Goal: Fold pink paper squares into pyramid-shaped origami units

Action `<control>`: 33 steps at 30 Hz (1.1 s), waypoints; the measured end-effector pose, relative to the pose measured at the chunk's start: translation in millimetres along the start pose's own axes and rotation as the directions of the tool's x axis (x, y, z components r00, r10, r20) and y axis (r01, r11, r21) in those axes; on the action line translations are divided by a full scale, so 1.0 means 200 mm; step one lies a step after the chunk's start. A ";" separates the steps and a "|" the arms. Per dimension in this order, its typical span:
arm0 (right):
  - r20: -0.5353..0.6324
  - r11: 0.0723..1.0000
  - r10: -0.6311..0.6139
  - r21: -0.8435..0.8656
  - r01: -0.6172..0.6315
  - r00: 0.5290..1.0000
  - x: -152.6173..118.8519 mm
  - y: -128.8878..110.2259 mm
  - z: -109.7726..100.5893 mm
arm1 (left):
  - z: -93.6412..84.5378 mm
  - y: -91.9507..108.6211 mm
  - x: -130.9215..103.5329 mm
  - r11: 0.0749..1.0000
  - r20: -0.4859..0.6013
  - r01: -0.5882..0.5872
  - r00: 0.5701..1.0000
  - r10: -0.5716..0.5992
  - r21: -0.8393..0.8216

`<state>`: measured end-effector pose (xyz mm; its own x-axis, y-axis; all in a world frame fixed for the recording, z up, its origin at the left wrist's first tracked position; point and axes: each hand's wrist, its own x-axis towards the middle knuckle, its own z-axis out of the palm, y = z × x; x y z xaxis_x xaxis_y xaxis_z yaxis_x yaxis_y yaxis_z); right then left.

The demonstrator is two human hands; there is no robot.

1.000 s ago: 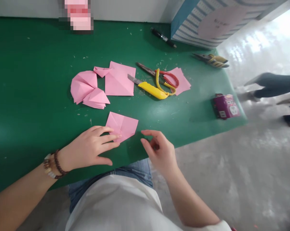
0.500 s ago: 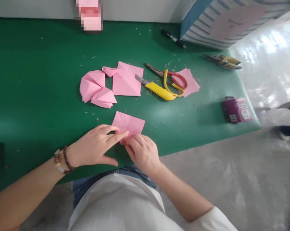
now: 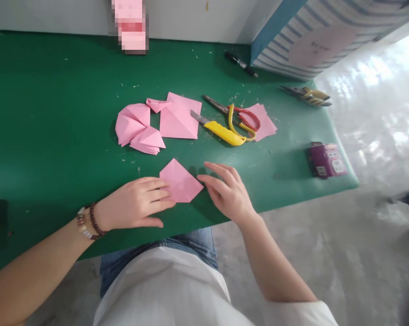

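A pink sheet of paper (image 3: 183,182) lies in front of me on the green table (image 3: 55,145), with creases and cut or folded corners. My left hand (image 3: 141,202) rests flat with fingers stretched over the paper's left edge. Just off its right corner, my right hand (image 3: 229,188) hovers with fingers apart and nothing between them. Beyond the paper are folded pink paper pieces (image 3: 133,122) in a cluster, and a larger pink sheet (image 3: 181,122) beside them.
A yellow utility knife (image 3: 225,132) overlaps the large sheet. Scissors (image 3: 245,120) with red and yellow handles lie on small pink sheets (image 3: 266,122). Farther off are a pen (image 3: 240,63), pliers (image 3: 309,95), a purple box (image 3: 328,160) and a striped box (image 3: 302,40).
The paper has been turned, so a corner now points right. My right hand has let go of its near edge and moved right, fingers spreading. My left hand has flattened on the paper.
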<state>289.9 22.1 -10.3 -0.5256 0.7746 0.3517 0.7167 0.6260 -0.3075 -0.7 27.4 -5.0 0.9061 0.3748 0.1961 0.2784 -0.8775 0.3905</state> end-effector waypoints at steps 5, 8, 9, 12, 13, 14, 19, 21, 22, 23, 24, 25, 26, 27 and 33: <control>0.053 0.984 -0.165 0.068 0.162 0.985 0.01 -0.02 0.00 | -0.01 -0.01 -0.01 0.997 -0.031 0.003 1.000 0.000 0.080; 0.066 0.976 -0.202 0.096 0.196 0.977 0.01 -0.07 -0.01 | -0.02 -0.01 -0.01 0.986 -0.007 0.070 0.998 -0.070 0.148; 0.074 0.973 -0.210 0.111 0.201 0.975 0.01 -0.09 -0.02 | -0.02 -0.01 -0.01 0.983 0.001 0.090 0.996 -0.092 0.160; 0.084 0.966 -0.213 0.167 0.197 0.973 0.00 -0.12 -0.01 | -0.01 0.01 -0.01 0.978 0.004 0.115 0.993 -0.118 0.173; 0.079 0.964 -0.209 0.183 0.191 0.975 0.00 -0.12 -0.01 | -0.01 0.01 -0.01 0.978 0.000 0.117 0.993 -0.119 0.175; 0.073 0.963 -0.203 0.197 0.185 0.976 0.01 -0.12 0.00 | 0.00 0.02 -0.01 0.977 -0.004 0.118 0.993 -0.119 0.177; 0.077 0.950 -0.214 0.247 0.189 0.974 0.05 -0.11 0.01 | 0.02 0.04 -0.01 0.986 0.003 0.079 0.997 -0.080 0.148; 0.096 0.947 -0.220 0.261 0.188 0.971 0.06 -0.11 0.01 | 0.03 0.04 0.00 0.991 -0.009 0.054 0.999 -0.053 0.123; 0.101 0.949 -0.209 0.261 0.177 0.973 0.07 -0.11 0.00 | 0.04 0.04 0.00 0.993 -0.012 0.050 0.999 -0.048 0.111; 0.102 0.953 -0.192 0.256 0.161 0.976 0.07 -0.11 0.00 | 0.04 0.04 0.00 0.994 -0.014 0.049 0.999 -0.048 0.099; 0.100 0.958 -0.172 0.247 0.143 0.980 0.08 -0.11 0.01 | 0.04 0.03 0.00 0.995 -0.014 0.049 0.999 -0.048 0.087; 0.091 0.963 -0.156 0.235 0.131 0.984 0.09 -0.11 0.01 | 0.04 0.03 0.00 0.996 -0.014 0.045 0.999 -0.044 0.074; 0.079 0.967 -0.143 0.221 0.123 0.986 0.09 -0.11 0.02 | 0.03 0.03 0.00 0.997 -0.015 0.039 0.999 -0.038 0.063; 0.069 0.971 -0.136 0.208 0.119 0.988 0.10 -0.11 0.03 | 0.03 0.02 0.00 0.998 -0.015 0.033 0.999 -0.032 0.055; 0.067 0.985 -0.084 0.155 0.073 0.994 0.14 -0.13 0.10 | 0.02 0.03 0.00 0.998 -0.020 0.030 0.999 -0.029 0.059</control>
<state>247.8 30.5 -9.3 -0.6136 0.7233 0.3168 0.5965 0.6875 -0.4142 2.7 22.1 -5.7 0.8910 0.4060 0.2031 0.3237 -0.8819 0.3428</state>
